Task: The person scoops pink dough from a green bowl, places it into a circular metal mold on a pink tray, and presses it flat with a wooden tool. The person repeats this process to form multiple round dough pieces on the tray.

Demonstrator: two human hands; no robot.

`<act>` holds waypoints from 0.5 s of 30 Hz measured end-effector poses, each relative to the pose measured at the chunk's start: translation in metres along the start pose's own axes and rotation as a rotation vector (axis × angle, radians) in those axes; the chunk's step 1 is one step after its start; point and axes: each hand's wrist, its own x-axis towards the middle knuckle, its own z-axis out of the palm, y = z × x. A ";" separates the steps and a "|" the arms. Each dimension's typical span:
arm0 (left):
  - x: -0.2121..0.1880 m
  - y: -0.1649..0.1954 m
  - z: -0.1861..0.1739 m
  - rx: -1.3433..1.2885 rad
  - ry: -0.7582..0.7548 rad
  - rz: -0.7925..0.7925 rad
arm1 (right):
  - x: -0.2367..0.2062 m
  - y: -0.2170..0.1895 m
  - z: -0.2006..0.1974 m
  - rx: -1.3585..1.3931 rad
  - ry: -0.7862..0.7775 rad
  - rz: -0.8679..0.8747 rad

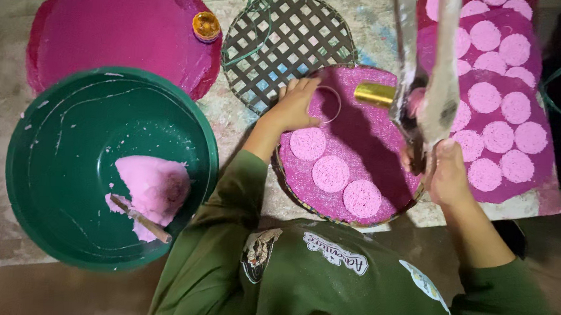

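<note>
The ring mould [327,105], a thin metal hoop, is sitting on the pink-coated round tray [382,199], and the left hand [295,105] is resting against its near side, fingers curled loosely around the rim to steady it. The right hand [447,175] is gripping the handle of a flat, batter-smeared scraper [442,89], fingers closed tight on it, blade raised above the tray; just beside the blade a small brass-coloured cylinder [374,94] is lying on the tray.

Toward the person from the left hand, three pale pink discs [330,173] are already lying in a row on the tray, so a good share of its surface is, by my reading, still waiting to be filled. Beyond the right hand, a pink sheet [540,163] is carrying many finished discs in close rows.

Past the left hand's fingertips a woven lattice tray [281,37] is lying on the worktop [380,14]. Well away to the left hand's outer side, a green basin [46,163] is holding a lump of pink dough [155,189] with a stick [140,218] in it, suggesting more material remains.
</note>
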 end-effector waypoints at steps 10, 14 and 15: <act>0.023 0.038 -0.033 -2.424 0.066 0.228 | 0.087 -0.018 0.010 -0.444 -0.375 0.713; 0.038 0.027 -0.040 -2.530 0.241 0.378 | 0.128 -0.038 0.028 -0.794 -0.314 0.626; 0.039 0.020 -0.041 -2.504 0.262 0.414 | 0.134 -0.039 0.036 -0.890 -0.275 0.582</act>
